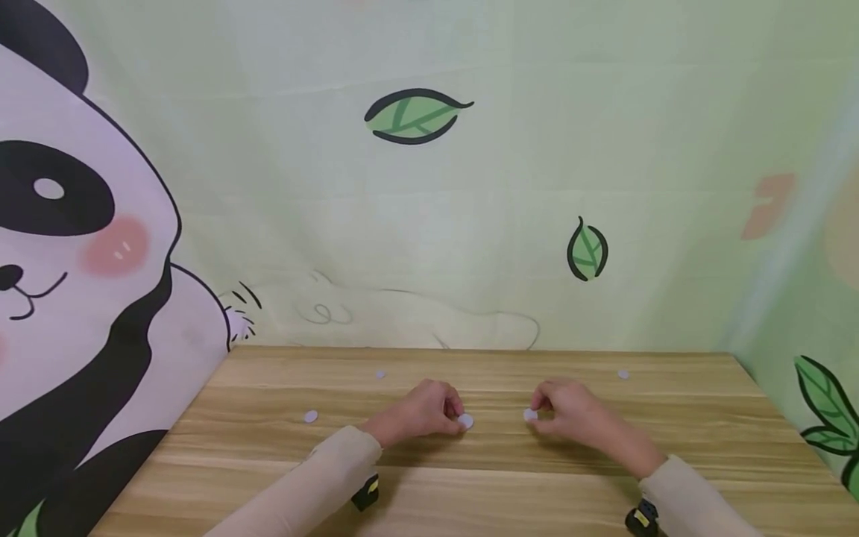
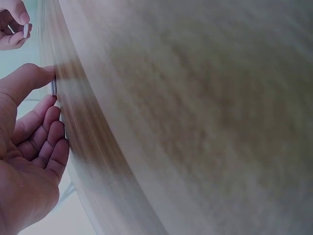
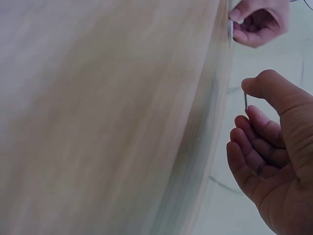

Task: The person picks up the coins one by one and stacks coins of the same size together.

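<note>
Near the middle of the wooden table, my left hand (image 1: 429, 410) pinches a small round white disc (image 1: 466, 422) by its edges between thumb and index finger. In the left wrist view that disc (image 2: 54, 88) lies at the tabletop, seen edge-on. Facing it from the right, my right hand (image 1: 572, 412) pinches another white disc (image 1: 530, 415) between thumb and index finger. The right wrist view shows this thin disc (image 3: 246, 101) edge-on and held off the table, the other fingers loosely bent. A gap separates the two discs.
Further white discs lie on the wooden table (image 1: 268, 477): one at left (image 1: 311, 416), one at back left (image 1: 380, 374) and one at back right (image 1: 623, 374). A printed cloth (image 1: 470, 224) with a panda and leaves hangs behind the table's back edge.
</note>
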The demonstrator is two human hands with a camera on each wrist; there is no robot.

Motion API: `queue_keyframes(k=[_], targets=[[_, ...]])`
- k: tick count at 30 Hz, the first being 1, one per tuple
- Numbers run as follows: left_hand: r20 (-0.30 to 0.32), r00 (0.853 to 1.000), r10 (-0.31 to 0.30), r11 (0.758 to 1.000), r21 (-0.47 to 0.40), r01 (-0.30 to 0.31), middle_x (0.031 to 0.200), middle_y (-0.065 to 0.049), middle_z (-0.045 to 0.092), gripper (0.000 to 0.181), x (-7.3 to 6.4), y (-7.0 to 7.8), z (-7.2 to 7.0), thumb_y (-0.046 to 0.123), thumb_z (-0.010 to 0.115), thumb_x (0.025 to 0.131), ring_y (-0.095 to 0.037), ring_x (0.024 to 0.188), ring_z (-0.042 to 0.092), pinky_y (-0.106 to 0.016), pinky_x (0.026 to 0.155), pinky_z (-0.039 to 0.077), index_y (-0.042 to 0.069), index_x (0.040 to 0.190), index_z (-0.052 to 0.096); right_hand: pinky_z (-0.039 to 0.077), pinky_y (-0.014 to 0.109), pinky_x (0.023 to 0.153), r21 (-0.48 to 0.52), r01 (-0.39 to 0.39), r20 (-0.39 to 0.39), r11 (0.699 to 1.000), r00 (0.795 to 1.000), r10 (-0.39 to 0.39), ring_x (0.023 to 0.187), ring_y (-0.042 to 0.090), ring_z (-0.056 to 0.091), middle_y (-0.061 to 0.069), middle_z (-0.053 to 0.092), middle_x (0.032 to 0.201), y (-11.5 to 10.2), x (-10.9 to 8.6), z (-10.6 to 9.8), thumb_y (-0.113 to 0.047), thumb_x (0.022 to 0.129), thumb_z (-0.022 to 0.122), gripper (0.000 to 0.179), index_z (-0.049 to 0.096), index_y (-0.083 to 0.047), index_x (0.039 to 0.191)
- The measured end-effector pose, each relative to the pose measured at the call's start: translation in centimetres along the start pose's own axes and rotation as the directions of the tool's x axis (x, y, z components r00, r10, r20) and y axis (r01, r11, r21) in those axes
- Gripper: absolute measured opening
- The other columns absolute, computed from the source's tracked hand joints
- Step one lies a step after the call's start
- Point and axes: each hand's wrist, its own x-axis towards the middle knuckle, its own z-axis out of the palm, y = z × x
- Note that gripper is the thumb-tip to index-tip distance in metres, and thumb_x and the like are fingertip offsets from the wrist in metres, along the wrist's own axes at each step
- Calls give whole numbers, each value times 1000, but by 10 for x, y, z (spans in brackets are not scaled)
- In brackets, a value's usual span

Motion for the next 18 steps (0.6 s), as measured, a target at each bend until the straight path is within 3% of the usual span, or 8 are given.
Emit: queue_keyframes(k=[5, 18], targets=[[-1, 1000, 8, 1000, 7, -8, 77, 4, 64, 16, 0, 1, 0, 15, 86, 81, -6, 72, 52, -21, 67, 46, 10, 83, 71, 45, 22, 60, 6, -2, 18, 1000, 1000, 2, 67, 1, 46, -7, 57, 73, -7, 7, 7, -20, 80, 81, 19, 66, -10, 81], [1, 1000, 18, 999, 42, -18, 75, 8, 62, 17, 3, -3, 2, 19, 87, 80, -3, 71, 52, -20, 66, 46, 12, 82, 72, 44, 23, 58, 58, -126, 99, 990, 988, 120, 61, 5, 47, -8, 56, 66, -28, 28, 23, -19, 78, 80, 18, 65, -9, 74]])
